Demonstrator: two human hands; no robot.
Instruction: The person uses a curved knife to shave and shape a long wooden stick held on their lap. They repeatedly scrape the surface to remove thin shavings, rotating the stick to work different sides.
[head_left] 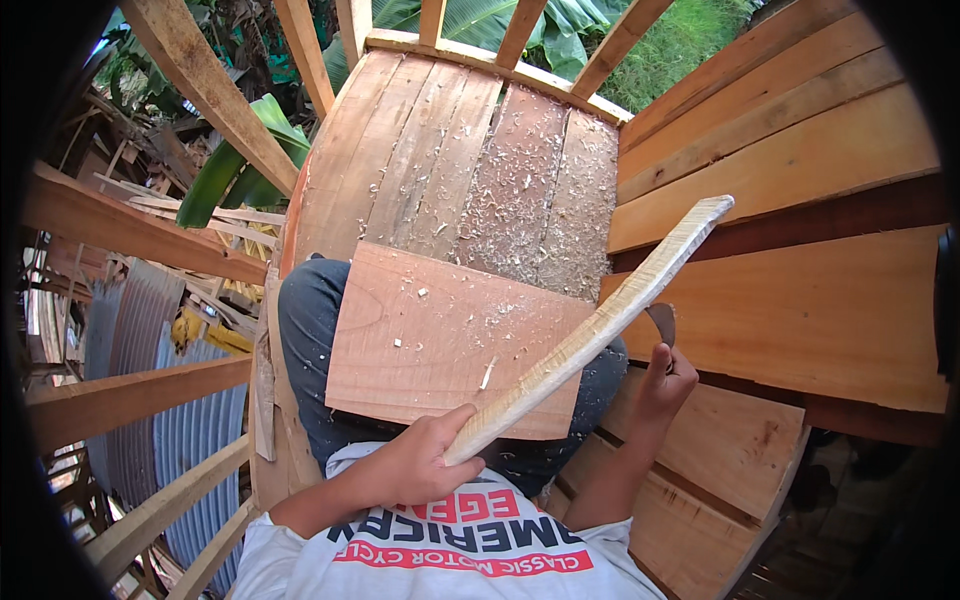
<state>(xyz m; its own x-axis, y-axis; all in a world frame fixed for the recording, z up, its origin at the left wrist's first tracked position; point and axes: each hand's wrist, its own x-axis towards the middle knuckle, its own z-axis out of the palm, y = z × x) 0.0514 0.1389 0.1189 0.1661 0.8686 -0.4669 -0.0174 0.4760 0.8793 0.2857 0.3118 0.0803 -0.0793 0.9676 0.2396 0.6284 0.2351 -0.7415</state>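
A long, pale, slightly curved strip of wood (590, 338) slants from my lap up toward the far right. Its near end is gripped by my left hand (418, 460), with the fingers wrapped round it. My right hand (667, 385) is closed on a knife, whose short dark curved blade (663, 322) stands at the strip's right edge. Whether the blade touches the wood I cannot tell, and the fist hides most of the handle. Beneath the strip, a flat reddish-brown board (440, 330) lies across my thighs, dotted with small chips and shavings.
Ahead is a plank floor (410, 150) strewn with wood shavings. Plank walling (780, 300) rises close on the right. Wooden rails (150, 230) run along the left and far edges, with corrugated sheets (190, 400), scrap wood and green leaves beyond.
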